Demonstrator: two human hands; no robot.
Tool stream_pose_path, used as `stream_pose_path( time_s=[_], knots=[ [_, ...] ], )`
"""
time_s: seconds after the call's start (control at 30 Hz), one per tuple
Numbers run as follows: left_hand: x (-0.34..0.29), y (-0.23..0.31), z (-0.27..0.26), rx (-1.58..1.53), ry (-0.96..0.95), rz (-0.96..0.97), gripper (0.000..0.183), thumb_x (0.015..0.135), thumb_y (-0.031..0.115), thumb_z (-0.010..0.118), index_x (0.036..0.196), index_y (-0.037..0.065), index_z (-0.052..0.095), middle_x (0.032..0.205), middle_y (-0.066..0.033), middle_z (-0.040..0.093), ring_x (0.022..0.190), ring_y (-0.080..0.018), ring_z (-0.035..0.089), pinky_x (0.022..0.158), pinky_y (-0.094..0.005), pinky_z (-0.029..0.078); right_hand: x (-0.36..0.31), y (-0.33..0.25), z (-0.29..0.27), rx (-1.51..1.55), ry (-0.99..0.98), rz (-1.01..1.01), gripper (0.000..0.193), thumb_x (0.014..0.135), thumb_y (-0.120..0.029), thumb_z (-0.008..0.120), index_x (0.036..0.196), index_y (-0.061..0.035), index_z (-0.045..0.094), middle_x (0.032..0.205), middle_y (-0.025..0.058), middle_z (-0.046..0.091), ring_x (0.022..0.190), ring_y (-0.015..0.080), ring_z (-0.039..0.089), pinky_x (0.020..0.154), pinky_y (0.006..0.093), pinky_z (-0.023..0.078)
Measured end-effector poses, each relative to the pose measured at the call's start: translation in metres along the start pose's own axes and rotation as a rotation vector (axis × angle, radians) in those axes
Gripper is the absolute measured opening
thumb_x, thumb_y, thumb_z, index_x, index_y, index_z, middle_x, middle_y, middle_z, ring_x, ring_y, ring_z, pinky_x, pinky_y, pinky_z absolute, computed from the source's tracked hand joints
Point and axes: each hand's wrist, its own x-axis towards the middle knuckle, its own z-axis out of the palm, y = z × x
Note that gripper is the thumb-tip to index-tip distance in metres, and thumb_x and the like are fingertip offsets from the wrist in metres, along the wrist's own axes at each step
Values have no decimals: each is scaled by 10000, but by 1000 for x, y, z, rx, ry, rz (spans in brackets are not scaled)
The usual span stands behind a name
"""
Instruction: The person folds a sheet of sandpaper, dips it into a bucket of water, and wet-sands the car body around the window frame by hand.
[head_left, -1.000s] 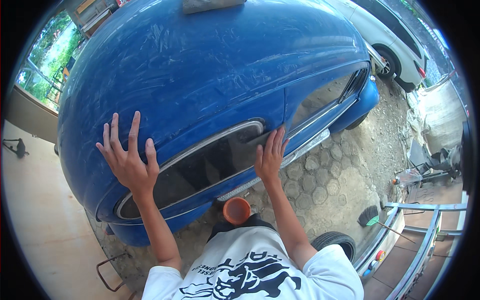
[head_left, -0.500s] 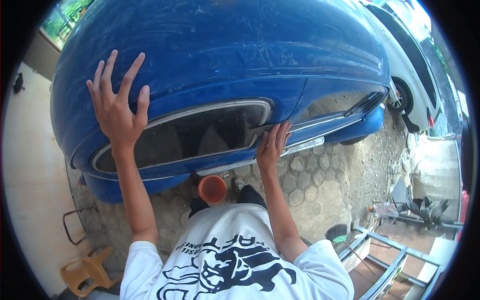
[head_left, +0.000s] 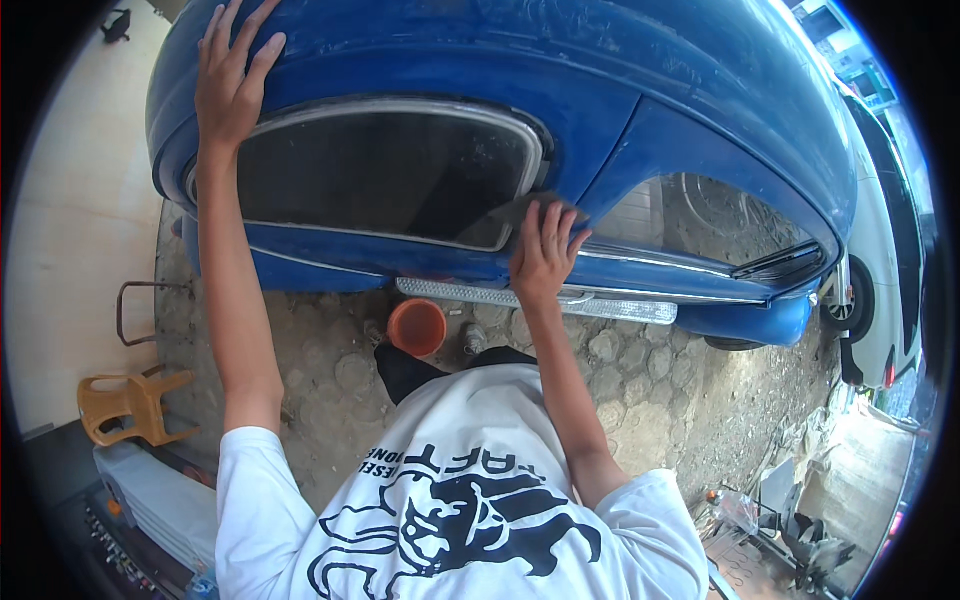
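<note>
The blue rounded car (head_left: 440, 62) fills the upper part of the head view. My left hand (head_left: 230, 90) rests on its roof edge, above the rear side window (head_left: 370, 175), fingers spread and holding nothing. With bent fingers, my right hand (head_left: 543, 258) presses a dark grey sheet (head_left: 525, 208), which looks like sandpaper, against the bodywork between that window and the door window (head_left: 700, 205). The sheet is blurred, and my fingers hide part of it.
An orange bucket (head_left: 418, 352) stands by my feet, close to the car's ridged running board (head_left: 460, 293). A yellow plastic chair (head_left: 125, 408) is left, near a pale wall (head_left: 70, 230). Right are a white car (head_left: 885, 260) and scrap parts (head_left: 800, 530).
The view has shifted, so the car's side shows more fully. My right hand stays at the window pillar with the sheet, its fingers more spread. My left hand remains on the car, fingers spread.
</note>
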Motion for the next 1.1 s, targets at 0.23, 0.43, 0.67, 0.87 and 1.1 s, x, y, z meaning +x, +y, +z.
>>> stream_pose_path(
  time_s=[0.23,0.43,0.67,0.87,1.1],
  knots=[
    [-14,-21,3,7,37,-49,433,963,397,422,1381,322,503,1492,-77,391,1390,-328,309,1146,-441,215,-59,25,48,-5,125,-123,416,850,-135,555,1261,-153,623,1343,80,554,1243,269,506,1097,589,222],
    [-4,-17,-7,44,1,-18,433,984,366,371,1392,296,496,1494,-58,394,1390,-303,317,1143,-424,215,-11,-1,11,-4,93,-45,429,845,-145,583,1274,-159,608,1338,31,563,1230,215,522,1095,567,245],
    [-80,93,19,23,412,-157,312,934,165,535,1188,-13,567,1174,-176,553,1172,-332,465,1005,-428,336,-102,26,54,30,-121,-76,491,832,-104,564,1317,-184,569,1382,-39,524,1270,182,500,1064,564,315],
    [-216,249,86,-892,-426,-779,180,942,170,572,1037,24,618,883,-100,681,778,-187,672,657,-305,520,-42,-3,9,202,-30,4,528,820,-46,511,1337,-149,550,1422,-3,487,1290,197,484,1084,531,313],
    [-222,263,120,-736,-371,-767,208,886,183,660,997,13,614,896,-132,685,799,-232,683,649,-335,548,-81,4,22,159,-204,28,550,830,-74,510,1374,-147,504,1432,20,475,1327,199,445,1093,528,303]
  ],
)
